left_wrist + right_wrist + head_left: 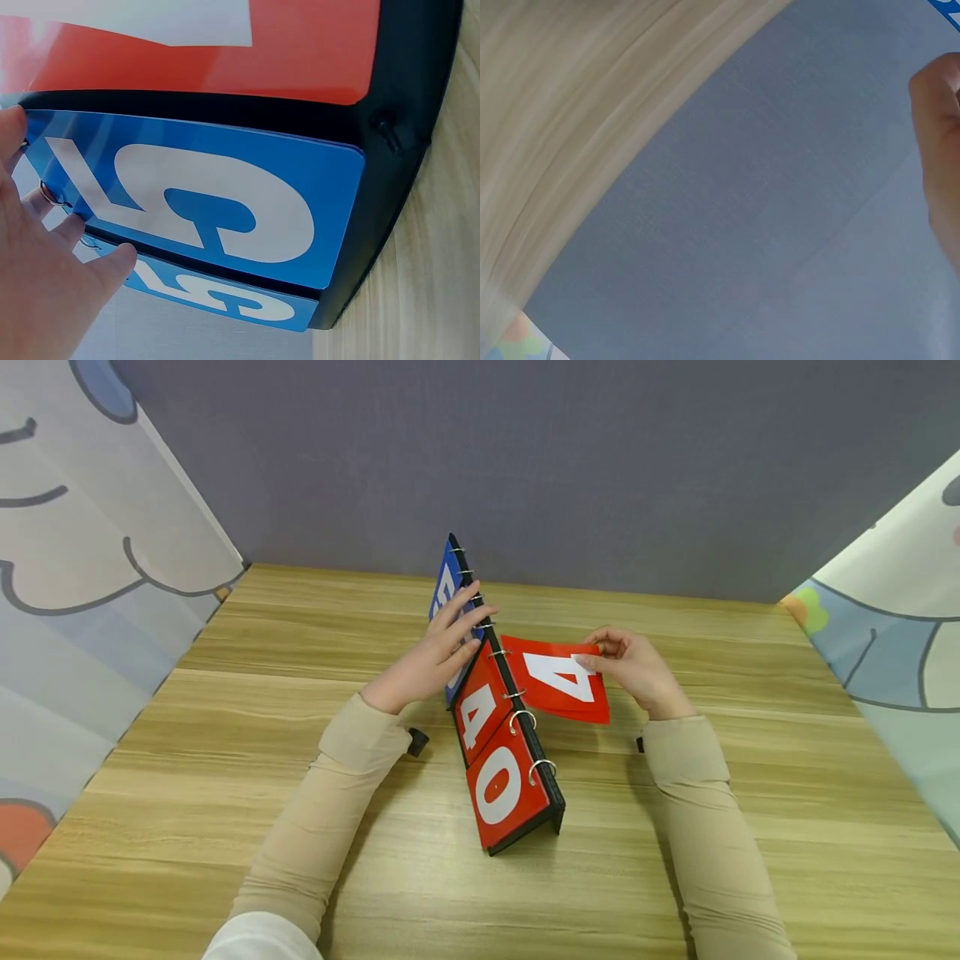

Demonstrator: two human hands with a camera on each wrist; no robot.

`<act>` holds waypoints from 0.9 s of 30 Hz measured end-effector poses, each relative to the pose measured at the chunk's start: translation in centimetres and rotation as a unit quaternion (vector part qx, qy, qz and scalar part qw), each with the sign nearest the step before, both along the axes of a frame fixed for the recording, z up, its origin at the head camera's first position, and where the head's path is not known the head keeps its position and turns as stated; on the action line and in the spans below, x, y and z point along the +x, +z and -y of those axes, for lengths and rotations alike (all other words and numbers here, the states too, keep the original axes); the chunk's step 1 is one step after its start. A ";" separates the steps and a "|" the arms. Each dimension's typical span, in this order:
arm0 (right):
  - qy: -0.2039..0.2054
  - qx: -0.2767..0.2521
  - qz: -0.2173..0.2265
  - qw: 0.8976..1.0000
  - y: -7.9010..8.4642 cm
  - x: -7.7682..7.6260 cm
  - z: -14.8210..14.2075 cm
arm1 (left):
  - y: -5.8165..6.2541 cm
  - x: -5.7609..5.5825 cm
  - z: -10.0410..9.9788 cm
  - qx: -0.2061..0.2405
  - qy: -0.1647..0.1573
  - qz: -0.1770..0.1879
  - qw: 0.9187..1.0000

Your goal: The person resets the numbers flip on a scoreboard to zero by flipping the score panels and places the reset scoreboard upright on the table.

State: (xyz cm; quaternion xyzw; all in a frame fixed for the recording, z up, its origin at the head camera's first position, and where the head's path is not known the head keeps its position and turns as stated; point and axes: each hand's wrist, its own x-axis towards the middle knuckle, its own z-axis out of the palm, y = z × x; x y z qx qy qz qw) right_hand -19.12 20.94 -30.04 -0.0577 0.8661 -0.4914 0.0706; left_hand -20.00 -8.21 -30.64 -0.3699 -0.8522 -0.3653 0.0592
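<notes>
Clearly, everything hangs on how our scoreboard (508, 678) lies between our hands: it stands on the wooden counter (225, 793), its long axis running away from us and slightly leftward, so the numbered face looks left and the back looks right. Our left hand (437, 655) is on the face side, up at the far half; our right hand (636, 664) is across the top edge, out to the right. They are well apart, with the board's spine between them.

With the right hand we pinch the outer end of a loose red card (558, 681) bearing a 4, thumb on top. This card reaches out to the right from the metal rings (543, 762), its inner end looped on them, and at least 1 more red sheet shows beneath it. So the right hand is the nearer to the card's free end, and the card lies to its left.

Our left hand has its fingers spread and mostly straight, resting at the ringed edge over 2 blue cards (214, 202), each showing a 5; it grips nothing. Closer to us on the same face are a red 4 card (477, 714) and a red 0 card (498, 785).
</notes>
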 end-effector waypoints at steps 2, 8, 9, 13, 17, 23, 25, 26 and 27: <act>-0.003 -0.004 -0.003 1.000 0.1 0.1 0.0 | 0.0 0.0 0.0 0.001 -0.001 0.001 1.000; 0.004 -0.033 -0.011 0.999 0.4 0.3 -0.1 | 0.1 0.0 0.0 0.000 -0.003 0.000 1.000; 0.004 -0.039 -0.013 0.999 0.5 0.4 -0.1 | 0.1 0.0 0.0 0.000 -0.003 0.001 1.000; -0.002 -0.090 -0.012 0.996 1.0 0.8 -0.5 | 0.0 0.0 -0.1 0.001 -0.004 0.006 1.000; -0.009 -0.240 0.014 0.971 1.9 1.2 -1.1 | -0.1 -0.1 -0.2 0.003 -0.005 0.009 1.000; 0.061 -0.405 -0.045 0.911 2.8 2.1 -1.3 | 0.0 -0.1 -0.1 0.000 -0.004 0.012 1.000; 0.113 -0.435 -0.074 0.890 3.1 2.5 -1.0 | 0.1 -0.1 -0.1 0.000 -0.004 0.014 1.000; 0.133 -0.438 -0.089 0.884 3.2 2.8 -0.8 | 0.1 -0.1 -0.1 0.000 -0.003 0.015 1.000; 0.151 -0.440 -0.098 0.880 3.4 3.1 -0.5 | 0.1 0.0 -0.1 0.001 -0.003 0.016 1.000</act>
